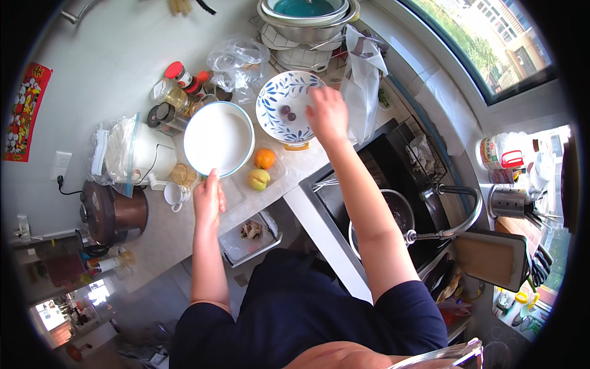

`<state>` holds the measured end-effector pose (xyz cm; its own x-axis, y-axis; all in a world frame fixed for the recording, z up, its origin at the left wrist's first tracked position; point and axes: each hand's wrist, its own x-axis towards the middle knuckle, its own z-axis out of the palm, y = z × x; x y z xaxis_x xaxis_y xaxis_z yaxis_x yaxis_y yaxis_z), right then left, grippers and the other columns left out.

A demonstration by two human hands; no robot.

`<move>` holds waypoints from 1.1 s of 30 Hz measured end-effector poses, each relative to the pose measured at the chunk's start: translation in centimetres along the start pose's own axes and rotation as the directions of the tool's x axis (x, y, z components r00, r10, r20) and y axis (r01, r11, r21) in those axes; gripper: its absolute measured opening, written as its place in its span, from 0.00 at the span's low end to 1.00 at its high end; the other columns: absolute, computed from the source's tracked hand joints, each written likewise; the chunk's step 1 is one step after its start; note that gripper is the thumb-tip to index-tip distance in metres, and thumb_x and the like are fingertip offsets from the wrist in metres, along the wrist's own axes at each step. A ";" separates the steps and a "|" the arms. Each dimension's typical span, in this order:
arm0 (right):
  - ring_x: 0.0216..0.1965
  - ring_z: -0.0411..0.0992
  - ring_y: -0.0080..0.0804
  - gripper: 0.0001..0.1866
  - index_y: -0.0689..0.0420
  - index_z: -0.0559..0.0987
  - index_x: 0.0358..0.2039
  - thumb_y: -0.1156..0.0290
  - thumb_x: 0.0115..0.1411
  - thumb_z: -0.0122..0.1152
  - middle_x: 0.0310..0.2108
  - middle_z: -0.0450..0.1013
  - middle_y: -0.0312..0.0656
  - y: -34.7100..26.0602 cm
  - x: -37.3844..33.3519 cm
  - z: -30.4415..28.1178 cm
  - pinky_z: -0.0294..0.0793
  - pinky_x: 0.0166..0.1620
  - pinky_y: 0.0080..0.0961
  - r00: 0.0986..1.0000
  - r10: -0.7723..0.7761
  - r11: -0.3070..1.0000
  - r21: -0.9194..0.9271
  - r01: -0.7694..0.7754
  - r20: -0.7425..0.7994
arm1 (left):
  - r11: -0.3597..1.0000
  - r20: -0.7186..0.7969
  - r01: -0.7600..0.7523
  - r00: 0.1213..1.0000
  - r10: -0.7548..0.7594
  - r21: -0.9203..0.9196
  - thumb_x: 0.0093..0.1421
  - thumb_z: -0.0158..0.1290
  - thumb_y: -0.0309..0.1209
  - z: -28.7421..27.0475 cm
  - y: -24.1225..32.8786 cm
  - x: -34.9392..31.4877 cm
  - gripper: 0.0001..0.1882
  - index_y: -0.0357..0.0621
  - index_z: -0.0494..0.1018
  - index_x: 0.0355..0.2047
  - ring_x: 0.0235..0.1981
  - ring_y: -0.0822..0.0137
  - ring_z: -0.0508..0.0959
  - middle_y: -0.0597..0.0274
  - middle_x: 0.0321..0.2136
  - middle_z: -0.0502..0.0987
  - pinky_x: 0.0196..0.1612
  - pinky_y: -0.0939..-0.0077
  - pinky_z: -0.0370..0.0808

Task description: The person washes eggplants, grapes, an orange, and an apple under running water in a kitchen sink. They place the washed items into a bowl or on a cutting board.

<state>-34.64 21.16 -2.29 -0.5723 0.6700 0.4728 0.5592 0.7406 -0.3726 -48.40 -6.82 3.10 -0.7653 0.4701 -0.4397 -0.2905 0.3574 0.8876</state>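
Note:
My left hand (209,200) grips the near rim of a white bowl (219,138) with a thin blue edge. Nothing shows inside that bowl. To its right is a white dish (276,92) with blue leaf patterns, where two small dark round fruits (287,113) lie. Above the dish's right side is my right hand (329,114), its fingers curled downward and pressed together. Their tips are partly hidden, so what they hold, if anything, cannot be made out. An orange (265,158) and a yellow-green fruit (259,179) sit together in a clear tray near the counter's front.
Jars with red lids (178,72) and a clear plastic bag (239,64) stand behind the white bowl. A brown cooker (117,212) and a white cup (176,194) are at left. The sink with its tap (458,190) lies right; an open bin (249,237) is below the counter.

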 end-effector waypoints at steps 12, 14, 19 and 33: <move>0.11 0.64 0.24 0.11 0.61 0.66 0.41 0.70 0.59 0.45 0.18 0.70 0.44 2.0 -2.9 -0.1 0.57 0.12 0.20 0.565 0.481 0.051 0.622 -0.781 0.670 | 1.000 -0.052 -0.008 0.999 0.007 -0.014 0.64 0.48 0.46 -3.2 -0.6 1.0 0.25 0.47 0.61 0.13 0.07 0.78 0.57 0.71 0.07 0.59 0.10 0.82 0.53; 0.11 0.63 0.24 0.10 0.60 0.67 0.40 0.70 0.59 0.46 0.18 0.70 0.44 2.2 -4.2 -1.9 0.56 0.11 0.19 0.521 0.526 -0.060 0.640 -0.766 0.672 | 1.000 -0.019 -0.007 1.000 0.006 -0.007 0.64 0.48 0.46 -3.0 -0.2 1.3 0.25 0.47 0.61 0.13 0.07 0.78 0.57 0.71 0.07 0.59 0.10 0.82 0.53; 0.12 0.65 0.23 0.13 0.58 0.67 0.44 0.70 0.58 0.49 0.22 0.71 0.41 2.2 -11.2 -7.7 0.57 0.11 0.16 0.444 0.702 -0.184 0.745 -0.641 0.556 | 0.998 0.141 -0.002 0.990 0.011 -0.067 0.63 0.50 0.45 0.6 0.0 3.1 0.24 0.46 0.63 0.14 0.07 0.79 0.58 0.72 0.08 0.60 0.10 0.83 0.54; 0.12 0.61 0.21 0.14 0.55 0.63 0.50 0.71 0.63 0.43 0.25 0.71 0.39 -0.1 -32.3 -13.3 0.56 0.12 0.15 0.171 0.766 -0.331 0.609 -0.721 0.619 | 0.998 0.325 0.032 0.944 -0.049 0.057 0.60 0.52 0.51 15.7 -4.1 10.2 0.26 0.47 0.62 0.14 0.08 0.78 0.59 0.71 0.09 0.61 0.11 0.80 0.56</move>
<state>-8.21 -1.19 -6.91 -0.0407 0.7138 -0.6992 -0.1371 -0.6972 -0.7037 -46.01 9.22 -7.18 -0.5219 0.6887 -0.5033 -0.2819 0.4176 0.8638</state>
